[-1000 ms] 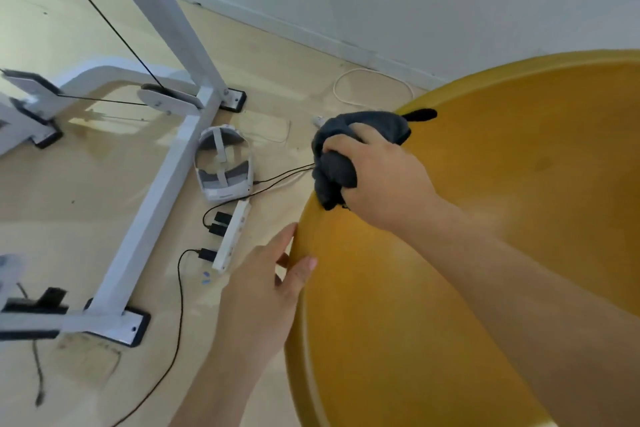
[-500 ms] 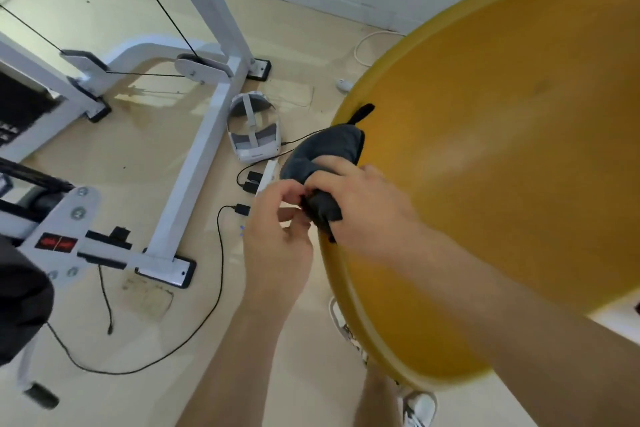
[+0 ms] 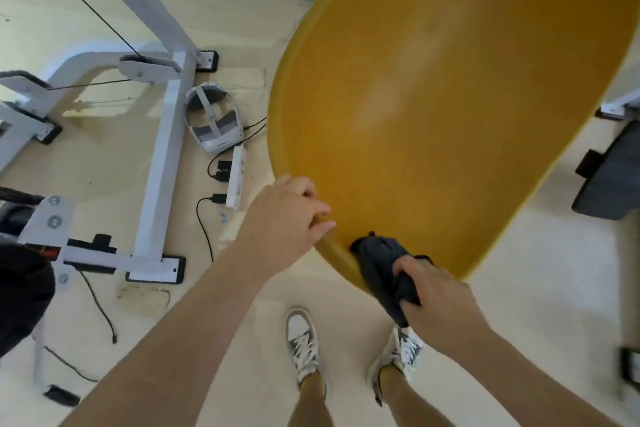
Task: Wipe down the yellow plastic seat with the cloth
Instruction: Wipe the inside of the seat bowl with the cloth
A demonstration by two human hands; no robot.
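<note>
Left hand (image 3: 287,215) has released the cloth (image 3: 384,270) and now grips the seat (image 3: 450,114) rim to steady it; right hand (image 3: 441,298), fingers clamped on the cloth, wipes the near edge.

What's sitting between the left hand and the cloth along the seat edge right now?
Nothing: in the head view, only bare rim of the yellow seat separates the left hand from the cloth.

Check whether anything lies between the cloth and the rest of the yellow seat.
Nothing visible. The right hand holds the cloth on the yellow seat's near rim; the left hand grips the rim to its left.
</note>
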